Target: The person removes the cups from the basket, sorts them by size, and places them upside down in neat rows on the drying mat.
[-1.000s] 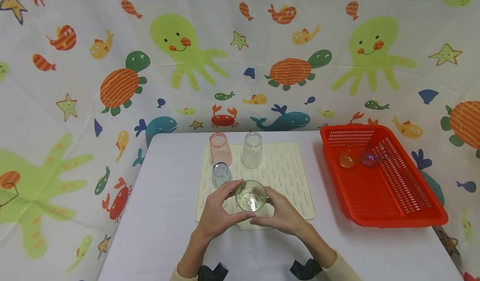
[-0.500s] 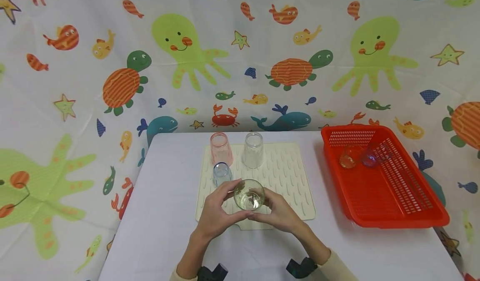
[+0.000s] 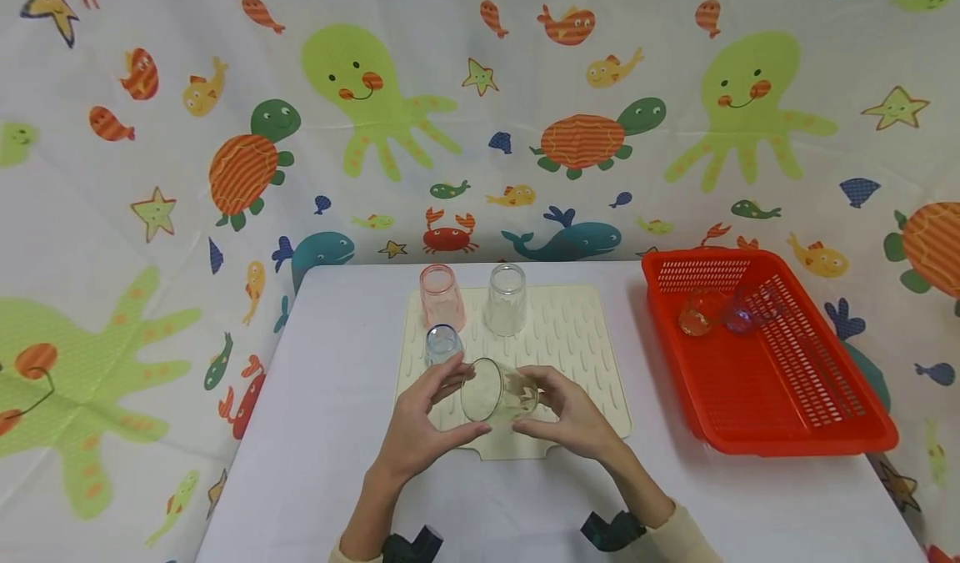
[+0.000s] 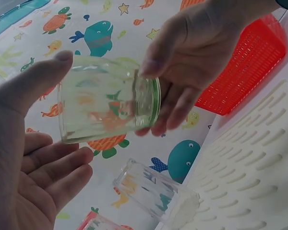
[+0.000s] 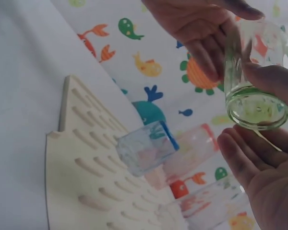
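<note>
A pale green drinking glass (image 3: 501, 389) lies tipped sideways in the air over the drying mat (image 3: 566, 354), its mouth toward my left hand. My right hand (image 3: 562, 409) grips it near its thick base, thumb on one side and fingers on the other, as the left wrist view shows. My left hand (image 3: 423, 421) spreads round the mouth. Its thumb tip is right at the rim, and its fingers (image 4: 62, 167) lie loosely below the glass. Just beyond the left fingers stands a small blue-rimmed glass (image 3: 443, 344).
On the mat's far side stand a pink glass (image 3: 442, 300) and a clear glass (image 3: 506, 303). At the right of the white table (image 3: 322, 379) sits a red plastic basket (image 3: 742, 438), holding an orange glass (image 3: 696, 319) and a purple glass (image 3: 738, 319).
The green glass has turned from mouth up to lying sideways, mouth to the left. My left hand has moved slightly left and loosened, while the right has shifted round the base.
</note>
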